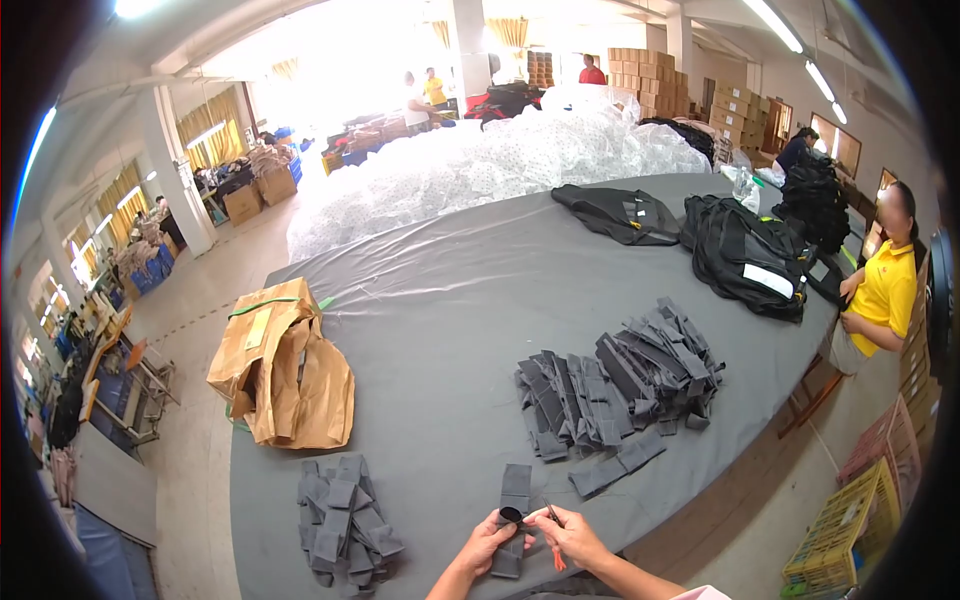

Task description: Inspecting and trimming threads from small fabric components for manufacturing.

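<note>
At the near edge of the table, my left hand (485,540) is closed around a dark grey fabric strip (516,482), which has a black rounded loop at its middle. My right hand (568,540) is closed beside it, its fingertips close to the loop. Small dark thread snips (551,513) poke up from the right fingers, and an orange end hangs below that hand. A loose pile of similar grey strips (342,520) lies left of my hands. Further right sits a larger heap of strips (650,365), with one strip (618,466) apart in front.
A crumpled brown paper sack (285,365) stands on the grey-covered table (440,330) at left. Black backpacks (745,255) lie at the far right, near a person in yellow (885,290). Clear plastic bags (480,165) are heaped behind; yellow crates (845,530) stand at lower right.
</note>
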Demonstrator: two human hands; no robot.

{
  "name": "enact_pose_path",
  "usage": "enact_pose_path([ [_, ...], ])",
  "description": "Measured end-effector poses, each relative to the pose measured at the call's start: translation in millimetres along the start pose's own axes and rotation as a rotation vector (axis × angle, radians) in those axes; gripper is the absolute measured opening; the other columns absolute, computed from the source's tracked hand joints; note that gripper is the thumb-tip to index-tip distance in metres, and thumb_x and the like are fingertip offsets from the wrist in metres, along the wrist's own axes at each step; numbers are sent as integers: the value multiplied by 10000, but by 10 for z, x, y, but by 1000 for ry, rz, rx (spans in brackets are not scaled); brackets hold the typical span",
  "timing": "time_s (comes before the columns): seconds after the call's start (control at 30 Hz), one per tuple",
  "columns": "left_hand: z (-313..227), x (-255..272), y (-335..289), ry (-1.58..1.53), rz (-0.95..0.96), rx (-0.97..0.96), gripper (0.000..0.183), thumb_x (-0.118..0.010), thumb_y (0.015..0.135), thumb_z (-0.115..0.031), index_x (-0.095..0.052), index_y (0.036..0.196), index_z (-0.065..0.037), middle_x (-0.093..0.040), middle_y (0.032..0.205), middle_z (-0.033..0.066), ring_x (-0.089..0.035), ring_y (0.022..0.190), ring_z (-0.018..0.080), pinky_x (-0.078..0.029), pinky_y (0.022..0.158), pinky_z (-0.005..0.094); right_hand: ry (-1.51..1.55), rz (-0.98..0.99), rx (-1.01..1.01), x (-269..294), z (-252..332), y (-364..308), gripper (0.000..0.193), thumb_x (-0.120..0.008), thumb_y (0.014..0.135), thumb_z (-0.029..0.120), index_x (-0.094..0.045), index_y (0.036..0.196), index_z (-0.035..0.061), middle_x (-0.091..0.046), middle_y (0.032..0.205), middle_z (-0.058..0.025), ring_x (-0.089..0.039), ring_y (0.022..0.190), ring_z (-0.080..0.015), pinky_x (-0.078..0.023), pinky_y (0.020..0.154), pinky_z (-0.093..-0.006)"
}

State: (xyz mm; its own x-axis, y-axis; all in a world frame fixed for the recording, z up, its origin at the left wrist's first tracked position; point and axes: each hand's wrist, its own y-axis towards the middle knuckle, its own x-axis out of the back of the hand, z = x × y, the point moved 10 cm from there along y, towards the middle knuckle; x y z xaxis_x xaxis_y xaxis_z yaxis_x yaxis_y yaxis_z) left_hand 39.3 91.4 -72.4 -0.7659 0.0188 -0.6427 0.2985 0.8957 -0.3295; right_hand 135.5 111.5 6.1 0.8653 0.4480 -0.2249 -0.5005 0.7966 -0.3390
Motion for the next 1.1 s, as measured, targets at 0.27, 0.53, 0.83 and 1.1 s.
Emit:
enact_pose_path([
  [0.27,34,70,6,-8,-12,-2,296,-541,881,-114,-429,1148,-52,-586,1047,113,-616,875,210,-516,765,324,26,36,40,-41,-108,46,223,-490,921,231,-585,997,45,-569,703,1,-360,495,-10,-286,435,-160],
  [0.53,-14,61,-15,-3,-53,-19,323,-558,865,-89,-428,1158,-53,-582,1027,87,-613,860,178,-509,752,308,25,29,29,-55,-163,68,229,-485,922,227,-586,1003,37,-537,688,8,-367,502,-9,-297,433,-164],
  [0.83,20,127,7,8,-84,-49,338,-562,858,-82,-435,1171,-57,-582,1037,72,-592,880,151,-492,777,287,54,35,-11,-75,-287,65,202,-496,916,185,-586,1003,27,-577,751,-28,-358,494,-12,-288,436,-152],
  [1.1,23,116,11,4,-97,-54,306,-577,855,-104,-465,1136,-60,-591,1014,60,-586,868,135,-489,762,271,79,42,-31,-87,-363,60,202,-497,916,193,-585,1012,38,-545,757,-4,-351,504,-10,-279,441,-152],
])
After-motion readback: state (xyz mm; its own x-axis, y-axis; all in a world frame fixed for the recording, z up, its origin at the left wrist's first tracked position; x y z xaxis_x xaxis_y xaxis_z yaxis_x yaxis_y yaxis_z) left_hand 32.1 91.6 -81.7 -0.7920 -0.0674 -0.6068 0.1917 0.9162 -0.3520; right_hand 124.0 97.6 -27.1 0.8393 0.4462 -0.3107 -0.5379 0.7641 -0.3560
